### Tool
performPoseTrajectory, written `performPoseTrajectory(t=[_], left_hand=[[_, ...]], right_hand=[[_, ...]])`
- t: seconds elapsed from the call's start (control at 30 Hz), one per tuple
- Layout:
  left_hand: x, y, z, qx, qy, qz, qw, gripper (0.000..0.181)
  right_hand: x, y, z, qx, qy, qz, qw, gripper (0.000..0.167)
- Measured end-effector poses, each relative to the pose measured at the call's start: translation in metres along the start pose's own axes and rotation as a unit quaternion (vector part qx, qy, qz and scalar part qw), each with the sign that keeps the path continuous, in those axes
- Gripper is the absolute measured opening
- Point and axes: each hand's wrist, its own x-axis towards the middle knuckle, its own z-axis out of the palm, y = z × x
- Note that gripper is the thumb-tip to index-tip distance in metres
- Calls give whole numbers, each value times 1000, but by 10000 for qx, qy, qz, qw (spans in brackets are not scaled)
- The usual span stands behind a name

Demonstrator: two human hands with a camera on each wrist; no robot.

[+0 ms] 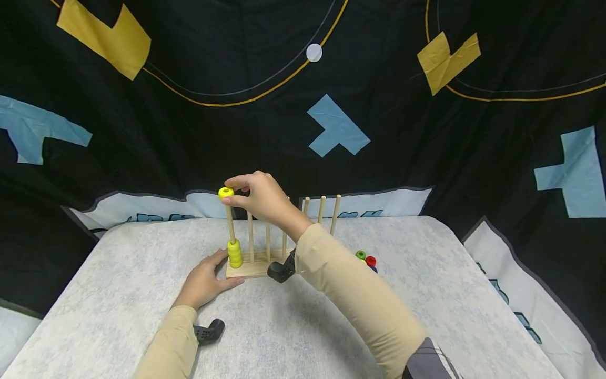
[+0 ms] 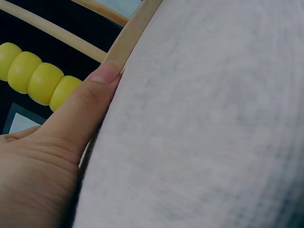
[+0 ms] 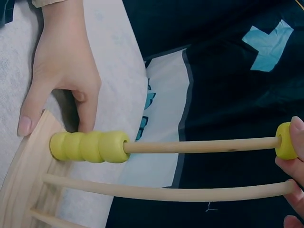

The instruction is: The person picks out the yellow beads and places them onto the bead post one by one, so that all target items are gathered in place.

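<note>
A wooden peg stand [image 1: 258,269] with a row of upright pegs stands on the table. Several yellow beads [image 1: 234,254] are stacked at the bottom of its leftmost peg. My right hand [image 1: 267,197] pinches another yellow bead [image 1: 226,193] between thumb and fingers at the top of that peg. In the right wrist view, the peg [image 3: 204,145] runs up to this held bead [image 3: 285,141]. My left hand [image 1: 204,280] grips the left end of the base, its thumb [image 2: 95,88] along the front edge. Behind my right arm, part of the stand is hidden.
On the table [image 1: 118,295], right of the stand, lies a small group of beads, with a green bead [image 1: 361,255] and a red bead [image 1: 371,261] showing. My right forearm partly covers this group. A dark patterned cloth [image 1: 227,137] hangs behind the table.
</note>
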Motion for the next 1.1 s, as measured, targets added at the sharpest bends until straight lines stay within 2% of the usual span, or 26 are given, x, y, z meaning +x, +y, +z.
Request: performPoseTrajectory(t=[0.27,0.83,1.1], left_hand=[[1,0,-1,0,-13,-15,10000,105],[1,-1,2,-123,5,-3,9999,105],[1,-1,1,-40,16,31,10000,104]], right_hand=[[-1,1,2,-105,-151,166,9997,44],[-4,6,0,-119,-179,119,9997,38],[-8,11,-8,-183,-151,63,9997,36]])
